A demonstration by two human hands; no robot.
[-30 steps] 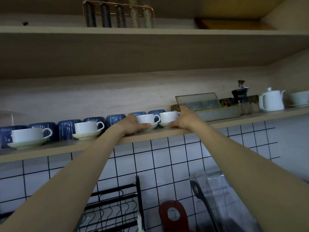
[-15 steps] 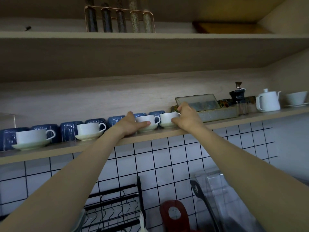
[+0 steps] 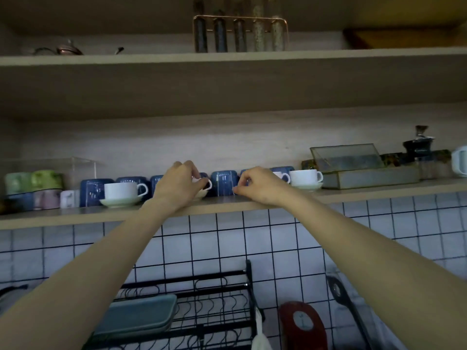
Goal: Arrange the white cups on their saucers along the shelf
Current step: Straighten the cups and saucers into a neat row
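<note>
A wooden shelf [image 3: 353, 195] carries a row of white cups on saucers. The leftmost cup [image 3: 123, 190] stands free on its saucer [image 3: 117, 202]. My left hand [image 3: 178, 184] is closed over the second cup [image 3: 207, 184], of which only the handle and a bit of saucer show. My right hand [image 3: 257, 185] has its fingers curled at the shelf front, in front of the third cup [image 3: 282, 176], which is mostly hidden; what the fingers pinch is hidden. The rightmost cup [image 3: 304, 176] sits free on its saucer [image 3: 307, 186].
Blue mugs [image 3: 223, 181] line the back of the shelf, with green and pink mugs [image 3: 45, 179] at the left. A glass-lidded box [image 3: 353, 165], a dark grinder [image 3: 418, 145] and a white teapot [image 3: 460, 161] stand at the right. A dish rack [image 3: 202, 311] is below.
Both hands have shifted one cup to the left. My left hand left the third cup for the second; my right hand let go of the rightmost cup. The view has swung left.
</note>
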